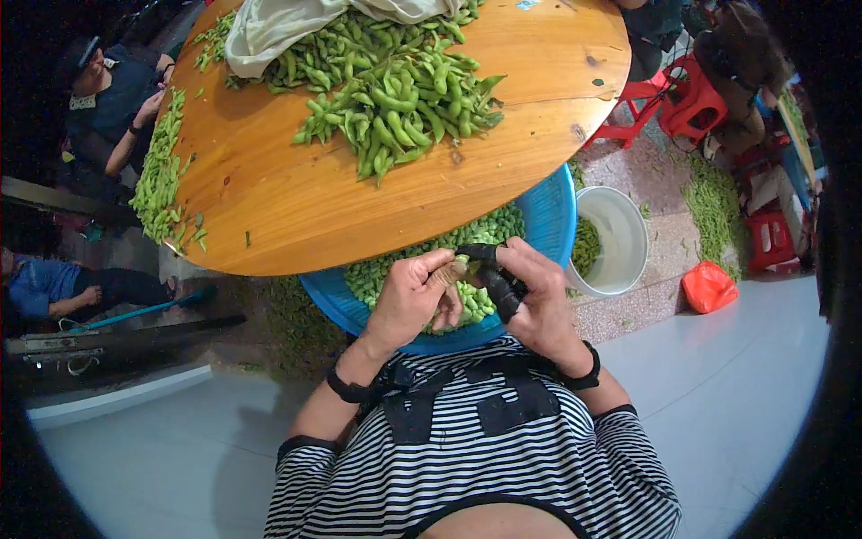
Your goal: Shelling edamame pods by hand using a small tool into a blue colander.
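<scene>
Over a wide blue basin [561, 211] of shelled green beans [364, 286], my two hands meet at one small green bean pod [462, 260]. My left hand [404, 298] pinches the pod between thumb and forefinger. From the other side my right hand [540, 301], with black wrapping round some fingers, closes on the same pod. Part of the pod is hidden by the fingers. Just beyond the hands is the edge of a wooden table [359, 216]. A heap of unshelled pods [404, 108] lies on it.
A white bucket [624, 238] with green pods or husks inside stands right of the basin. Farther right are a red plastic bag [709, 287], scattered husks [714, 211] and red stools [691, 99]. A pale cloth bag [274, 36] lies on the table. Other people [112, 117] sit around.
</scene>
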### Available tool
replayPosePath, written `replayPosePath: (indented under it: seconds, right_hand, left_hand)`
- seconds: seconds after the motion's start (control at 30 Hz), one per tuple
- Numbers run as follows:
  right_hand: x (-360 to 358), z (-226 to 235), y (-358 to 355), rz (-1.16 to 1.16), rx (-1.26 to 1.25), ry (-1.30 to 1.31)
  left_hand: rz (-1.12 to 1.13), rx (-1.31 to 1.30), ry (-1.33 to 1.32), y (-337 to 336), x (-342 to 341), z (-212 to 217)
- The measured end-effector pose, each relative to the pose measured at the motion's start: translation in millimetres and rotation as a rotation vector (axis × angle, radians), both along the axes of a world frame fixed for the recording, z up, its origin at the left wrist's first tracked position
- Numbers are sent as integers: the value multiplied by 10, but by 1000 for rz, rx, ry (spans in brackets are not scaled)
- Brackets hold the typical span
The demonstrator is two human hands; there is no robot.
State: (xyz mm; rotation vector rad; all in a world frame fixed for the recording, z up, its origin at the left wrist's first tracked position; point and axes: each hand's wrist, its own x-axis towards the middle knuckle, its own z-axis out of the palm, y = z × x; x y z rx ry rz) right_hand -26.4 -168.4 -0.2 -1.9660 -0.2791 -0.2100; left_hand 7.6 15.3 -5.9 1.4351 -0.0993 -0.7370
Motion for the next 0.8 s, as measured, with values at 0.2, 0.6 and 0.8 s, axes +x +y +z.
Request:
replayPosePath:
  seconds: [0.2, 0.6, 0.8]
  right_hand:
    - [-97, -119, 100, -46, -207, -176]
    - [-42, -312, 151, -103, -182, -243]
    - [-52, -327, 172, -106, -151, -251]
  left_hand:
    - [86, -381, 238, -73, -37, -30]
    - [313, -459, 336, -218, -111, -236]
    - [330, -410, 335, -203, -118, -302]
